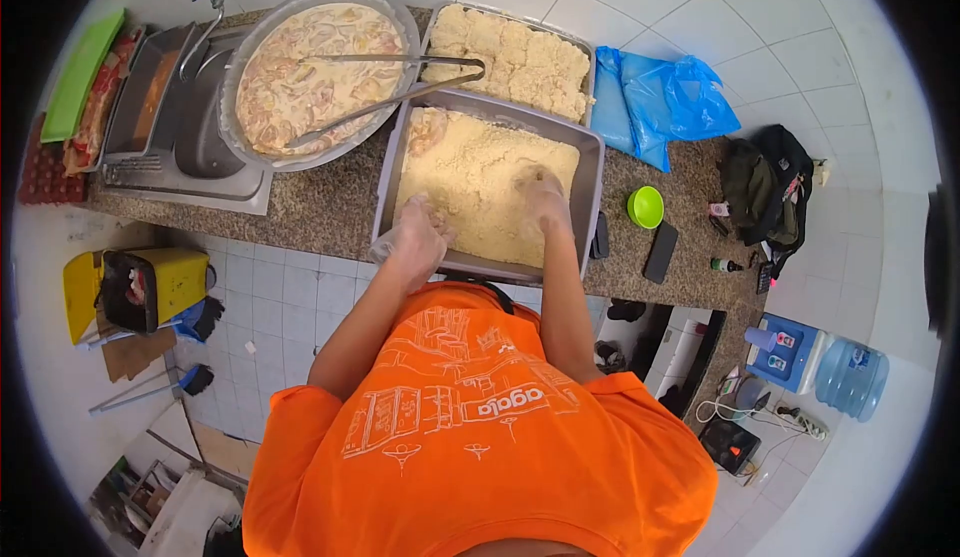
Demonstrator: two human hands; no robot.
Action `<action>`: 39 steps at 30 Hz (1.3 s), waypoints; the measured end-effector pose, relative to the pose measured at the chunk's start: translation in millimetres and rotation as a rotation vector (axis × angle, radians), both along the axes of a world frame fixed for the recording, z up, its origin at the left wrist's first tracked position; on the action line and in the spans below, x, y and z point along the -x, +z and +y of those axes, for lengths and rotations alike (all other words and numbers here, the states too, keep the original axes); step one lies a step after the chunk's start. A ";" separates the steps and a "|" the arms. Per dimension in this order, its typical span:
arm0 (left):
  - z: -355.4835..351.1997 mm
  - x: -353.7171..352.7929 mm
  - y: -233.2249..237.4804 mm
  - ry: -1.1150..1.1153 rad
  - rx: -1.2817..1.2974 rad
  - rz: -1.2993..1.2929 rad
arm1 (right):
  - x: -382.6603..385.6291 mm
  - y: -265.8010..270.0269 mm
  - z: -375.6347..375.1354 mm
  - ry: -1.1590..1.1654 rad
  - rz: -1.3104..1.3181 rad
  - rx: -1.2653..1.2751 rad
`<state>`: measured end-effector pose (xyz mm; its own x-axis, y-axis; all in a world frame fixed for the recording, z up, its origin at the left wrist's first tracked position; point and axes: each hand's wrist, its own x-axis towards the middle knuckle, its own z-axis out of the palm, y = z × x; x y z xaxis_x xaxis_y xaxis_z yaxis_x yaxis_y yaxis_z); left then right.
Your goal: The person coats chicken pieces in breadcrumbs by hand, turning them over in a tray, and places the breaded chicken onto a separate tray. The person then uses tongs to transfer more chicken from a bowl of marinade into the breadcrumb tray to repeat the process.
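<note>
A deep grey tray [592, 172] holds pale yellow breading crumbs [480, 182]. In its upper left corner lies a piece of raw, batter-wet meat [428, 129]. My left hand [420, 237], in a clear plastic glove, touches the crumbs at the tray's lower left, its fingers spread and partly covered. My right hand [545, 202] is also gloved and works in the crumbs on the right side; its fingertips are sunk in them, so their grip is hidden. Metal tongs [385, 107] lie across a large bowl [232, 107] of meat pieces in creamy batter, their hinged end over the trays.
Behind is a tray of breaded pieces [510, 52], beside blue plastic bags [665, 102]. A green bowl [646, 207] and a dark phone [660, 253] lie to the right, with a backpack [770, 192] farther off. The sink [205, 107] is at left, a yellow bin [175, 282] below.
</note>
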<state>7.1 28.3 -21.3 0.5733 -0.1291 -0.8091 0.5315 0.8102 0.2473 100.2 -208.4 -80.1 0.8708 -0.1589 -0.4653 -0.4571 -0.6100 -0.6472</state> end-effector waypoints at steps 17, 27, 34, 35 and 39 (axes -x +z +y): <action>0.2 -10.2 6.4 0.054 0.029 0.046 | -13.1 60.5 -1.5 0.333 -0.199 -0.371; 0.8 3.6 -13.6 0.115 -0.015 -0.050 | -186.1 106.1 -16.7 0.391 -0.227 -0.534; -0.6 0.2 -3.3 0.267 -0.063 0.083 | -338.1 55.0 13.6 0.655 -0.043 -0.443; 0.3 -0.5 -3.8 0.302 -0.038 0.123 | -341.1 61.9 26.9 0.517 0.087 -0.326; -1.9 -1.2 0.0 0.324 -0.020 0.127 | -377.0 57.9 37.1 0.870 0.069 0.120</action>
